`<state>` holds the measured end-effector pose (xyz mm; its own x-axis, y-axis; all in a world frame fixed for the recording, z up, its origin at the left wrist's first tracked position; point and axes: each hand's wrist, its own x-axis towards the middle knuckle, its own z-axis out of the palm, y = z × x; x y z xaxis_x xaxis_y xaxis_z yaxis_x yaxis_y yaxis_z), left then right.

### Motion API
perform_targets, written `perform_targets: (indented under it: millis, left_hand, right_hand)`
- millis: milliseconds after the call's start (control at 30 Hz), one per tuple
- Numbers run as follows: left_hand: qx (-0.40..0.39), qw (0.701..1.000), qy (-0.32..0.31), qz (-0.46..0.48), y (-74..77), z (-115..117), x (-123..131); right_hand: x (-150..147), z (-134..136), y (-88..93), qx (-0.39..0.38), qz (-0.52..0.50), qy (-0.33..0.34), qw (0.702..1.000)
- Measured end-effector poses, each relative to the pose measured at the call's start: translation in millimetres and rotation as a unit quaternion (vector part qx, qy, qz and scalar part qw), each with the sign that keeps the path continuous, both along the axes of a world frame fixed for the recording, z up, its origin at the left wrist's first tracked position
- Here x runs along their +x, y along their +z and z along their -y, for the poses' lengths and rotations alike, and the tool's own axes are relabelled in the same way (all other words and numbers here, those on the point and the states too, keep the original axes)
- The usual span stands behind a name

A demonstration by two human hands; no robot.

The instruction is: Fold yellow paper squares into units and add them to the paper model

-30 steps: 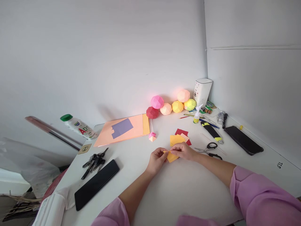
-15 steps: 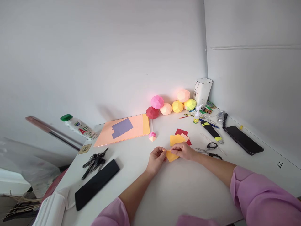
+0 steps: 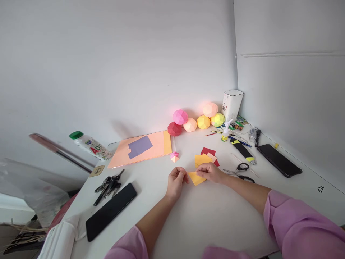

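Note:
Between the thumb and fingers of my right hand is a yellow-orange piece of paper, held just over the table. My left hand is just left of the paper's corner, its thumb and fingertips pinched together with nothing visible in them. Behind my right hand lies a stack of yellow paper pieces, with a peach piece and red pieces beside it. A small folded pink and peach paper shape stands beyond my left hand.
Scissors lie right of my right hand, near a cutter knife and a glue bottle. Several faceted paper balls sit against the wall. Left are peach sheets, keys, a black phone and a green-capped bottle.
My left hand has let go of the yellow paper's corner and moved slightly left. The right hand still holds the paper in nearly the same place.

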<state>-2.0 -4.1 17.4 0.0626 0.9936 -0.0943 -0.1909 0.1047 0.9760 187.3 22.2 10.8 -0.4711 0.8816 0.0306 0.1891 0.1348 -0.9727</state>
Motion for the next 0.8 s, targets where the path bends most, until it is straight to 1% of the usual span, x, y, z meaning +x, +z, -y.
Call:
perform_targets:
  millis: [100, 167, 267, 333, 467, 633, 700, 800]
  left_hand:
    - [0.002, 1.0, -0.006, 0.002, 2.0, -0.1, 0.2]
    - [0.009, 0.999, -0.035, -0.021, 2.6, 0.9, 1.6]
    - [0.031, 0.993, -0.085, -0.08, 1.2, 3.1, 4.3]
    - [0.048, 0.988, -0.103, -0.108, -0.7, 4.0, 5.3]
    - [0.071, 0.983, -0.101, -0.138, -2.6, 4.2, 5.4]
    - [0.095, 0.977, -0.087, -0.172, -0.6, 4.4, 5.0]
    - [0.09, 0.977, -0.082, -0.172, 0.1, 4.9, 5.2]
    - [0.06, 0.983, -0.076, -0.154, 0.3, 5.7, 5.4]
  right_hand:
    - [0.1, 0.1, 0.8, -0.002, 0.0, 0.003, 1.0]
    - [0.0, 0.1, 0.8, 0.002, 0.005, 0.007, 1.0]
    - [-0.3, 0.3, 0.5, 0.012, 0.011, 0.018, 1.0]
    - [-0.5, 0.6, 0.9, 0.018, 0.015, 0.027, 0.999]
    - [-1.0, 1.5, 3.9, 0.026, 0.026, 0.029, 0.999]
    - [-2.0, 3.4, 9.1, 0.039, 0.029, 0.033, 0.998]
    - [-2.1, 4.1, 10.2, 0.036, 0.028, 0.03, 0.998]
    - [-1.4, 4.1, 9.2, 0.02, 0.023, 0.019, 0.999]
